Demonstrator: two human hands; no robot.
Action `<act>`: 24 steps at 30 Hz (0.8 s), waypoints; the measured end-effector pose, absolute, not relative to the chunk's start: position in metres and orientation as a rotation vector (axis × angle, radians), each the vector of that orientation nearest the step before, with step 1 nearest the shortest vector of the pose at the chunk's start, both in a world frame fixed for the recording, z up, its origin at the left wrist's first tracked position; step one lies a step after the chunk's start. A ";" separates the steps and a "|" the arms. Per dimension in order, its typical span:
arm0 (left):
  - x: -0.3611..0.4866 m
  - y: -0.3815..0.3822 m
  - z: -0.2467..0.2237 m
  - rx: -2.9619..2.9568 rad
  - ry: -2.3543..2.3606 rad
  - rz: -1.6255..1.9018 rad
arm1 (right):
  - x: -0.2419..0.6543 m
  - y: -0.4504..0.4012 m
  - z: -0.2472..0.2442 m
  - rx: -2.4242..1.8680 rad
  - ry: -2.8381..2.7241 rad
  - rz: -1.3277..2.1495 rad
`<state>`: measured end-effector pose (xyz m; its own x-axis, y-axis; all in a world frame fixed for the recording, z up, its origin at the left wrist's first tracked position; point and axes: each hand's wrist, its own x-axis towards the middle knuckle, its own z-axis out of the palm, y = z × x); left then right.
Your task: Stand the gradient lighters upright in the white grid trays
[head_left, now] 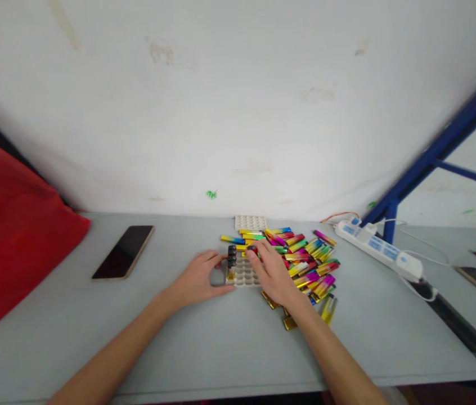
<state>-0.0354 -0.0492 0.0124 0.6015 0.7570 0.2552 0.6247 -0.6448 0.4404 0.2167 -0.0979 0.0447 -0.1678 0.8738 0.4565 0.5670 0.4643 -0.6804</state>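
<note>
A light-coloured tray (246, 277) with rows of round pockets lies on the table between my hands. Several lighters (232, 260) with black tops stand upright in its left column. My left hand (199, 279) steadies the tray from the left, thumb at the near corner and fingers by the standing lighters. Over the tray's right side, my right hand (272, 272) pinches a lighter (252, 249) whose dark top shows; its body is mostly hidden by the fingers. A loose pile of shiny multicoloured lighters (305, 264) spreads beside and behind that hand.
Another pocketed tray (250, 222) lies against the wall behind the pile. A phone (123, 252) lies to the left, near a red cloth-like thing (14, 236). On the right are a white power strip (379, 249) with cables and a blue metal frame (432, 157).
</note>
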 end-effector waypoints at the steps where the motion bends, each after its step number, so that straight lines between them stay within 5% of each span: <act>1: -0.035 -0.049 0.013 2.525 1.125 0.611 | 0.217 -0.099 0.045 -1.187 -1.897 0.434; 9: -0.034 -0.049 0.011 2.531 1.111 0.606 | 0.214 -0.101 0.043 -1.100 -2.151 0.624; 24: -0.036 -0.045 0.013 2.515 1.087 0.580 | 0.207 -0.101 0.040 -1.197 -2.362 0.351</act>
<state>-0.0359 -0.0447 0.0130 0.6242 0.7461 0.2316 0.6076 -0.6500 0.4564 0.2069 -0.1010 0.0400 -0.5115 0.8090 0.2896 0.6897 0.5876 -0.4231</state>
